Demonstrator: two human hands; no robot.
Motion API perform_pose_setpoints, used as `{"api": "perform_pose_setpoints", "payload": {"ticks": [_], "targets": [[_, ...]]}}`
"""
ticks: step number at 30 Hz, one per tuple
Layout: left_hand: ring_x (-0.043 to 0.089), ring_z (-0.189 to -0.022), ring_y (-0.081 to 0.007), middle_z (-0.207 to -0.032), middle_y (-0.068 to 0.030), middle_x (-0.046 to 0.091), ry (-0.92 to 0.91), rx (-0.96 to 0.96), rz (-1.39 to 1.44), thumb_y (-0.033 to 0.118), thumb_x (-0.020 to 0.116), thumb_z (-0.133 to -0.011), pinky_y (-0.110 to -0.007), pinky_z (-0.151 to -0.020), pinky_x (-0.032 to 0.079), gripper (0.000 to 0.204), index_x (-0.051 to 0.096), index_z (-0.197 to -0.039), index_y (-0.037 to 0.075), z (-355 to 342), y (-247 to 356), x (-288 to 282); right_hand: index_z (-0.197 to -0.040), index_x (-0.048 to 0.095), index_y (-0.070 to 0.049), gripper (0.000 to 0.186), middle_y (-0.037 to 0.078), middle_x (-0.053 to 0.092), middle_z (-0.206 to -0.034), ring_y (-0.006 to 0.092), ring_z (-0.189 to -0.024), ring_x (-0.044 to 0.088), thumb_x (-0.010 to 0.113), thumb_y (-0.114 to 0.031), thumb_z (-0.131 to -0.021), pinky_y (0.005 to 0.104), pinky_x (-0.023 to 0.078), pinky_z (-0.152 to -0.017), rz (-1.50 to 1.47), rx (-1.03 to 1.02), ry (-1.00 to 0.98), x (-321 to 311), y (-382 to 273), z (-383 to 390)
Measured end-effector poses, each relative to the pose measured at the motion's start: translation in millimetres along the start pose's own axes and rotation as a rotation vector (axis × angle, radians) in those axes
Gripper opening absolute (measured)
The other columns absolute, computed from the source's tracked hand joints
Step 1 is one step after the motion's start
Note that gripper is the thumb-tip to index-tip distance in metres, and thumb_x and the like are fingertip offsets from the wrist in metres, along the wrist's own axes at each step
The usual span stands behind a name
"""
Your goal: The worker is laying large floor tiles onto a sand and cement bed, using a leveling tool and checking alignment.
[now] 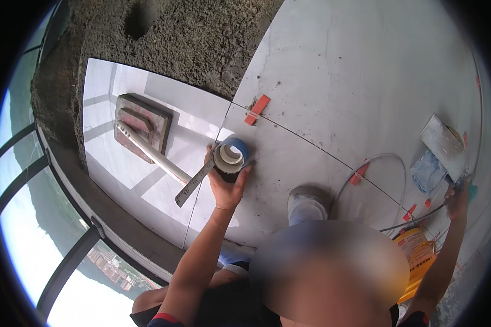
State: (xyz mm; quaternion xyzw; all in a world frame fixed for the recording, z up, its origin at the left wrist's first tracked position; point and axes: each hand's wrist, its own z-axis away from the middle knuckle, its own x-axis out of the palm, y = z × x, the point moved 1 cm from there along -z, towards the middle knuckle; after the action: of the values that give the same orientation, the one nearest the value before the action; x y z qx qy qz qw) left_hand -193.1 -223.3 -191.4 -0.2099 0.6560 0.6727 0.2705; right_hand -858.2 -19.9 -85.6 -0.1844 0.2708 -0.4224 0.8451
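Note:
My left hand [227, 191] is wrapped around a short, hollow round piece [230, 156] with a blue outer band and a whitish inside, above the pale tile floor. A narrow flat strip with dark marks [193, 184] sticks out beside its fingers; I cannot tell whether the two are joined. Behind the strip, a long white handle [153, 152] slants over the tile. Far to the right, my right hand [457, 201] is closed at the lower end of a grey-white flat tool [443, 143]; what its fingers hold is unclear. A blue cloth-like piece [428, 171] lies beside it.
A float-like block [143, 126] rests on the shiny tile [106, 84] at left. Rough wet mortar [202, 41] borders the tiles. Orange-red wedges [257, 110] sit along the joints. A grey cable [343, 188] loops near my shoe [308, 204]. A yellow bucket [417, 253] stands at right; windows line the left.

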Motion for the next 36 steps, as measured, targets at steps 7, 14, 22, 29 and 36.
{"api": "perform_pose_setpoints", "payload": {"ticks": [7,14,22,29,36], "targets": [[0.036,-0.143,-0.0401,-0.153,-0.0278,0.034,-0.024,-0.014,0.021,0.033,0.087,-0.079,-0.047,-0.118,0.029,0.106,0.022,-0.152,-0.007,0,2,9,-0.127,0.063,-0.005,0.061,0.002,0.061,-0.088,0.0146,-0.075,0.053,0.049,-0.058,-0.100,0.0280,0.046,-0.073,0.411,-0.804,0.596,-61,14,17],[0.035,-0.143,-0.0399,-0.153,-0.0278,0.033,-0.015,0.052,-0.061,0.035,0.087,-0.079,-0.047,-0.119,0.028,0.108,0.021,-0.153,-0.007,-1,-1,2,-0.125,0.064,0.002,0.041,-0.002,0.043,-0.076,0.0092,-0.071,0.044,0.047,-0.031,-0.107,0.0264,0.040,-0.073,0.734,-1.018,0.452,41,33,109],[0.038,-0.142,-0.0387,-0.153,-0.0267,0.034,0.001,-0.011,0.046,0.034,0.087,-0.080,-0.046,-0.118,0.030,0.108,0.020,-0.154,-0.007,1,-3,5,-0.106,0.061,0.002,0.031,0.000,0.050,-0.071,0.0081,-0.064,0.045,0.044,-0.024,-0.108,0.0258,0.043,-0.070,0.552,-0.797,-0.118,170,93,167],[0.041,-0.140,-0.0362,-0.151,-0.0244,0.038,0.005,0.002,0.033,0.033,0.087,-0.080,-0.044,-0.117,0.033,0.107,0.021,-0.154,-0.007,-3,4,5,-0.101,0.062,0.002,0.024,0.003,0.058,-0.070,0.0082,-0.060,0.051,0.052,-0.020,-0.105,0.0257,0.043,-0.056,0.524,-0.543,-0.623,250,167,224],[0.044,-0.137,-0.0373,-0.149,-0.0241,0.042,0.039,0.032,0.019,0.031,0.088,-0.078,-0.044,-0.115,0.035,0.104,0.024,-0.152,-0.006,-6,12,2,-0.099,0.063,0.002,0.027,0.003,0.058,-0.066,0.0081,-0.059,0.054,0.053,-0.022,-0.106,0.0259,0.044,-0.055,0.552,-0.589,-0.709,279,180,221]]}}
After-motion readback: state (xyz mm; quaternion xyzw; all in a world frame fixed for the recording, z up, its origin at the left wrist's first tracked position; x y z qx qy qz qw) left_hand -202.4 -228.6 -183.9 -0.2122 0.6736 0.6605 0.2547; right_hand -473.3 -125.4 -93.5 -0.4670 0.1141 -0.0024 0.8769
